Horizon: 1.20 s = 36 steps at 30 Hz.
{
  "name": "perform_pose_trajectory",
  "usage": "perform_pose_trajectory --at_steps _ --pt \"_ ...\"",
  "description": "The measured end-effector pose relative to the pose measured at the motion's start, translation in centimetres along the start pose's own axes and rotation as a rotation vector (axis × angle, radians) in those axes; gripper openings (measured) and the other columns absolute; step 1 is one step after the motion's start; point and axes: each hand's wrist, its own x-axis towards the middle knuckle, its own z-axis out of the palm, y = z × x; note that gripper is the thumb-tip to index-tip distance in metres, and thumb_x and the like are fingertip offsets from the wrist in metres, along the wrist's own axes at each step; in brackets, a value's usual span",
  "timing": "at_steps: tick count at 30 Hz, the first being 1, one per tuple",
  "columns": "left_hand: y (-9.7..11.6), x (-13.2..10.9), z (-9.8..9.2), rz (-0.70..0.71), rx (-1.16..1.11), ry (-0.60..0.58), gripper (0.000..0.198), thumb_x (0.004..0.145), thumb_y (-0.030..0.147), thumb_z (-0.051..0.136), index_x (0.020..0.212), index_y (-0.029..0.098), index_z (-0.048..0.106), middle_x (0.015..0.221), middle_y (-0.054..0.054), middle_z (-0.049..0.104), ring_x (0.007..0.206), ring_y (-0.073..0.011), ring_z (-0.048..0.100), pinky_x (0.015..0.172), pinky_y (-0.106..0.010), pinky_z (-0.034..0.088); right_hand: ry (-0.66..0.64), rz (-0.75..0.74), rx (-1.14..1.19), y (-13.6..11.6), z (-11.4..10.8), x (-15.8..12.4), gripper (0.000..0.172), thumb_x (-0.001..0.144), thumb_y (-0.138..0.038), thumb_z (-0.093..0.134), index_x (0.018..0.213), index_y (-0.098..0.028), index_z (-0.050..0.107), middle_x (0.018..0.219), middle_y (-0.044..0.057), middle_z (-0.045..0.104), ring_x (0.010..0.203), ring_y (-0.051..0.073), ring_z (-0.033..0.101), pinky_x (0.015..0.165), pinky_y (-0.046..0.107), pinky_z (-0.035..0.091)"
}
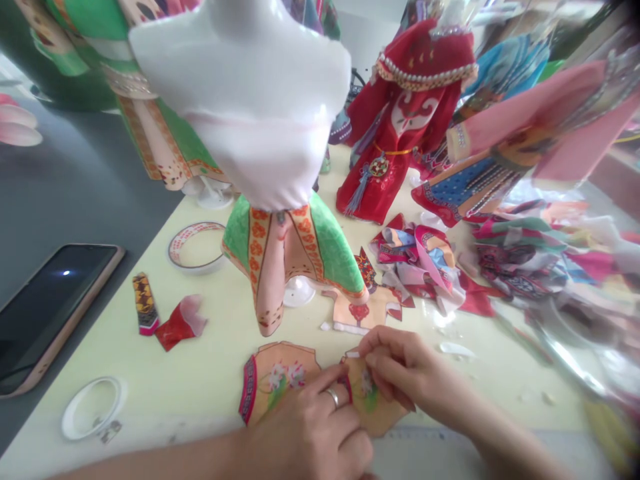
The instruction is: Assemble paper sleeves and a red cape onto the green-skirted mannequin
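Head view: left hand [330, 417] rests half-open on the peach cutout [383, 417]; right hand [400, 365] bunched at its twelve-o'clock edge, grip unclear; probably light, limp, best edge-pinched

Costume craft workshop, apparently: worktable [200, 363] with cut pieces [265, 367], fabric scraps [435, 263], 2 tape rolls [179, 248], white mannequin [250, 87], red robe [367, 197].

"Where did the camera sit?"

"On the wearer's head, looking forward and down from the desk [210, 373]'s near edge toward its far edge."

"How near was it?"

"Close: the left hand [323, 420] and right hand [405, 367] showed large near the bottom, the white bust [255, 87] ran past the top, and the desk's left edge slanted across."
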Motion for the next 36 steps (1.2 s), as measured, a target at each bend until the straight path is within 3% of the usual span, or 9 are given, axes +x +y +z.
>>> perform_pose_trajectory --at_steps 18,26,36 --pt "0.08 0.07 0.11 -0.01 -0.036 0.033 0.031 0.09 0.022 0.041 0.064 0.015 0.058 0.061 -0.003 0.059 0.069 -0.0166 0.058 0.102 -0.041 0.041 0.024 -0.044 -0.071 0.75 0.13 0.03 0.012 0.09 -0.023 0.046 0.086 -0.018 0.056 0.051 -0.007 0.047 0.041 0.005 0.036 0.038 0.015 0.028" --pt "-0.12 0.09 0.3 -0.001 -0.042 0.025 0.033 0.091 0.024 0.039 0.065 0.014 0.058 0.063 -0.005 0.061 0.075 -0.0183 0.06 0.101 -0.042 0.041 0.029 -0.045 -0.065 0.9 0.08 0.09 0.012 0.09 -0.019 0.044 0.088 -0.018 0.055 0.051 -0.007 0.046 0.041 0.004 0.037 0.039 0.015 0.029" --pt "-0.1 -0.09 0.41 -0.006 -0.022 0.048 0.03 0.09 0.024 0.043 0.065 0.015 0.057 0.061 -0.002 0.059 0.067 -0.0159 0.057 0.1 -0.039 0.042 0.052 -0.055 -0.085 0.91 0.15 0.15 0.011 0.088 -0.017 0.044 0.086 -0.018 0.055 0.051 -0.007 0.049 0.039 0.004 0.037 0.038 0.016 0.027"
